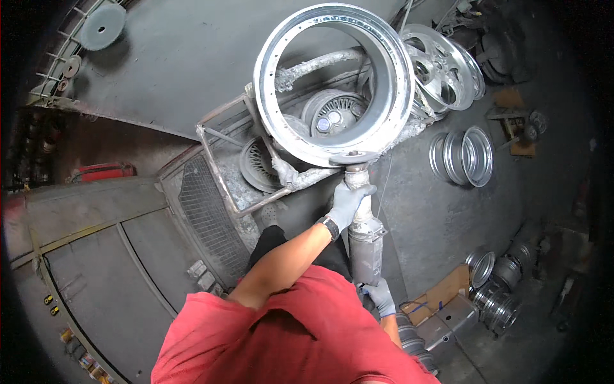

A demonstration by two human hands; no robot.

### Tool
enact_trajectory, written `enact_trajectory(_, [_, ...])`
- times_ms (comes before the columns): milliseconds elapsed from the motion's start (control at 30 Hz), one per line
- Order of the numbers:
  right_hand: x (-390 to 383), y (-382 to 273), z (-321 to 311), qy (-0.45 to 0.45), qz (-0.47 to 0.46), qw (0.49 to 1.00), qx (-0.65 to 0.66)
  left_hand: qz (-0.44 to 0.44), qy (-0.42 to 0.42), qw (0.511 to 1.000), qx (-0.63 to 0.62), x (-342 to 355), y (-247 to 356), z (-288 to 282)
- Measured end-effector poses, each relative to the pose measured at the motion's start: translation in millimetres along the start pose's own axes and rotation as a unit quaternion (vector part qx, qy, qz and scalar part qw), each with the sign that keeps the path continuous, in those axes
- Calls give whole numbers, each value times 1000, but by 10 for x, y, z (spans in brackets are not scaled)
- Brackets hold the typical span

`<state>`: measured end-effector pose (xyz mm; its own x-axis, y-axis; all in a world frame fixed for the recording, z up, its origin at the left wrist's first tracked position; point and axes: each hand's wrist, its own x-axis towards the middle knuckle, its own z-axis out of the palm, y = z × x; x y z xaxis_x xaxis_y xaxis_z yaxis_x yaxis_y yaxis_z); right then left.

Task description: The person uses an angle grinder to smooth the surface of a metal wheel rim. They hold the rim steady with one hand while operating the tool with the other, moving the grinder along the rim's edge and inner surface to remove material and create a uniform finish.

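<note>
A large polisher (366, 253) with a grey motor body and a pale wrapped neck points away from me. My left hand (348, 201), in a grey glove, is closed around its neck, and a dark watch sits on that wrist. At the rear end, my right hand (382, 297), also gloved, grips the polisher; its fingers are partly hidden. The round buffing wheel (355, 157) at the polisher's far tip is at the near lower edge of a shiny wheel rim (398, 96); I cannot tell whether they touch. Under the rim is a metal frame stand (217, 169) with wrapped bars.
Spoked wheels (441, 70) lean behind the rim. More silver rims (474, 157) rest on the floor to the right, others (495, 307) lower right beside a cardboard piece (441, 291). Left are a mesh panel (211, 198) and a grey bench top (102, 256). A cord hangs near the polisher.
</note>
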<state>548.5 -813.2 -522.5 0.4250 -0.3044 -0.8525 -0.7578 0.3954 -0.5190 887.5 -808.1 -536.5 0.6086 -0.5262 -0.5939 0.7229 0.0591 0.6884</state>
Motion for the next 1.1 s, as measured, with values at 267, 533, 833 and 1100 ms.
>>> enact_trajectory(267, [-89,132,1154,-33,-33,997,68,16,-18,997,80,-169,513,-614])
enact_trajectory(533, [47,-255,1445,-42,-44,998,5,52,-36,995,83,-110,837,-846])
enact_trajectory(833, [293,-177,388,-54,-23,998,20,36,38,998,39,-19,249,-445])
enact_trajectory(1100, [389,-433,-1008,3,12,993,-115,25,40,996,-80,176,-233,353])
